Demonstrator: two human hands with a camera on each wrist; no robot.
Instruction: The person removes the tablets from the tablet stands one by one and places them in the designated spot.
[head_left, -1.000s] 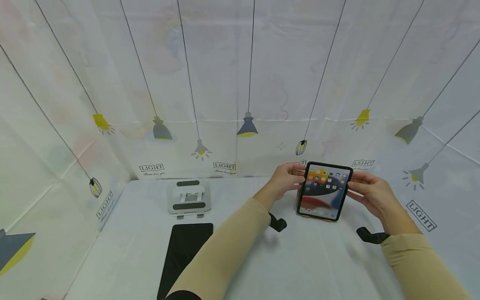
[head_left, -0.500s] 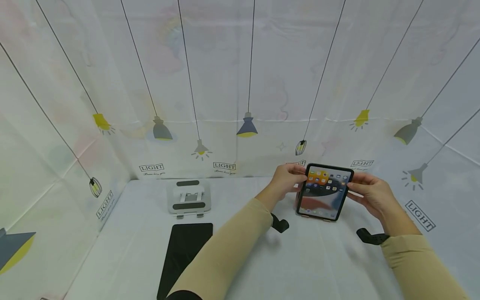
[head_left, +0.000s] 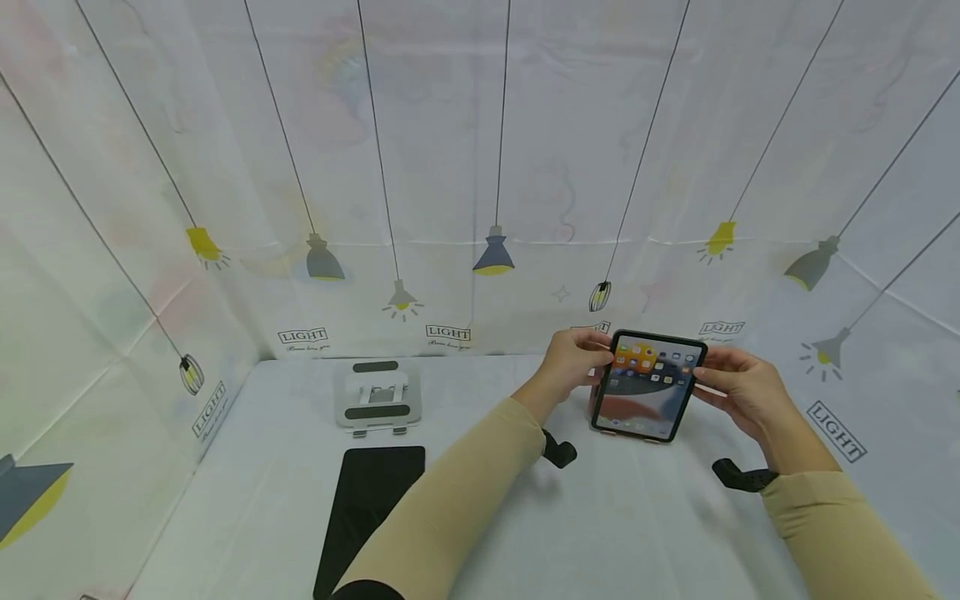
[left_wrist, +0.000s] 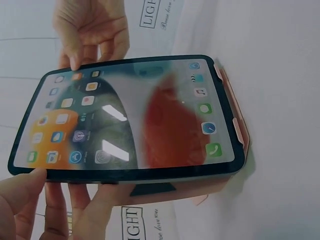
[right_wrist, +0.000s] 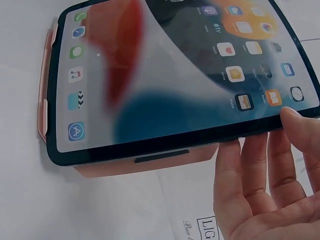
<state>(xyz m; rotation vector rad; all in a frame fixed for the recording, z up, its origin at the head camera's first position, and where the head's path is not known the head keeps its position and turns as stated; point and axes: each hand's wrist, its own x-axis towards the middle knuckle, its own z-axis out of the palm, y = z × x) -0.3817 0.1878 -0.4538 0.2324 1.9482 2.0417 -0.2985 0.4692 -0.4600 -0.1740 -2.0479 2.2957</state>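
A tablet [head_left: 647,387] with its screen lit leans back, upright in portrait, on a pink stand [left_wrist: 240,115]; two small lips of the stand catch its lower edge. My left hand [head_left: 570,367] grips the tablet's left edge near the top, thumb on the front and fingers behind. On the opposite edge my right hand [head_left: 744,392] pinches the tablet the same way, its thumb [right_wrist: 292,120] on the dark bezel. Most of the stand is hidden behind the tablet.
A silver-grey folding stand [head_left: 378,396] with dark pads lies at the back left. In front of it a black tablet [head_left: 375,492] lies flat, partly covered by my left sleeve [head_left: 457,492]. A printed cloth wall [head_left: 420,167] rises behind the white table [head_left: 600,533].
Both hands keep their grip at the tablet's sides. The tablet's upper edge sits slightly lower in the view than a second ago; the other objects stay put.
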